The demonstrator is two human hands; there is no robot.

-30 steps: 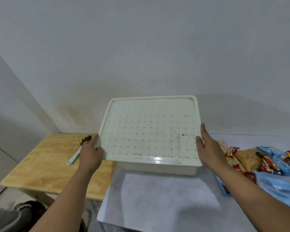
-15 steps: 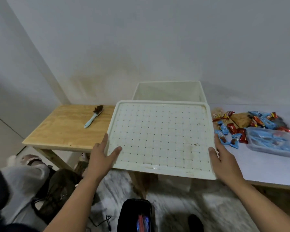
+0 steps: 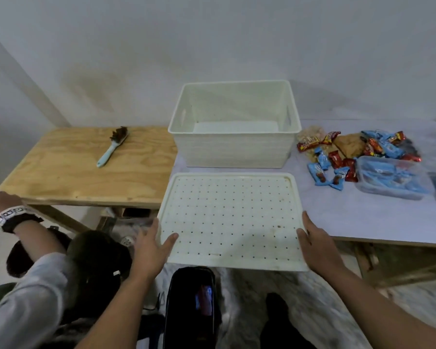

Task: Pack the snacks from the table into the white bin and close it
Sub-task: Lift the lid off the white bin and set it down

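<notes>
The white bin point(image 3: 233, 151) stands open and empty at the back of the pale table. In front of it I hold its white perforated lid point(image 3: 230, 217) flat, with its near edge past the table's front. My left hand point(image 3: 150, 246) grips the lid's near left corner, thumb on top. My right hand point(image 3: 312, 244) grips the near right edge. The snacks point(image 3: 337, 159), small red and blue wrapped packets plus brownish bags, lie in a pile to the right of the bin. A clear tub point(image 3: 390, 180) of blue packets sits beside them.
A plywood table point(image 3: 86, 167) adjoins on the left with a light-blue-handled brush point(image 3: 112, 147) on it. Another person's arm with a wristband point(image 3: 13, 216) is at the far left. A black bag point(image 3: 191, 298) sits on the floor below the lid.
The lid has come off the bin, toward me and down. It was tilted up over the bin; now it lies flat in front of it. The bin is open.
</notes>
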